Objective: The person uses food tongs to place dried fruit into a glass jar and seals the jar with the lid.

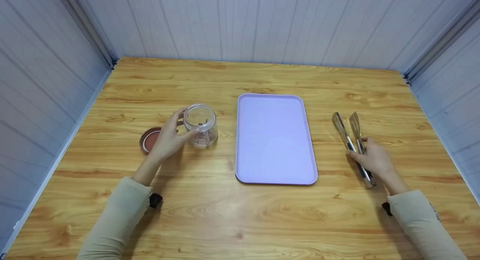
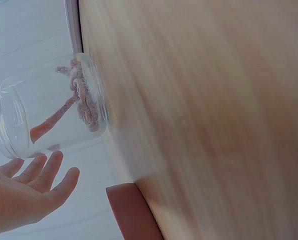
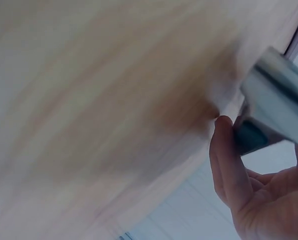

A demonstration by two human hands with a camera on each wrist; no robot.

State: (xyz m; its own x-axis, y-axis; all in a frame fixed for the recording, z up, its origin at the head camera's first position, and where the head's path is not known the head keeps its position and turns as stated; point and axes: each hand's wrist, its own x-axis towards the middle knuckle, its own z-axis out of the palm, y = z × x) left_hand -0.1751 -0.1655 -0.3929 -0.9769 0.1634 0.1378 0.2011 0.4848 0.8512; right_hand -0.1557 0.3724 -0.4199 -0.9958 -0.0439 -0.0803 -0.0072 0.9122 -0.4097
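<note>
Head: clear jar (image 1: 206,135) upright on surface (image 1: 232,215), pieces (image 1: 204,123) inside; left hand (image 1: 170,140) at its side, fingers spread wide. Lid (image 1: 149,141) beside jar. Purple tray (image 1: 275,140) between jar and tongs (image 1: 341,129); right hand (image 1: 375,159) holds tongs.

Left wrist: pieces reddish-brown, bunched at jar's base, one slanting toward neck.

Right wrist: tongs between thumb and fingers.

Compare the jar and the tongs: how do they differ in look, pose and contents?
The jar is clear and round; the tongs are long and shiny, with metal ends. The jar stands upright, mouth open; the tongs point forward, tips apart. The jar contains reddish-brown pieces; the tongs grip nothing. Both are held: the jar by the left hand, the tongs by the right hand.
</note>
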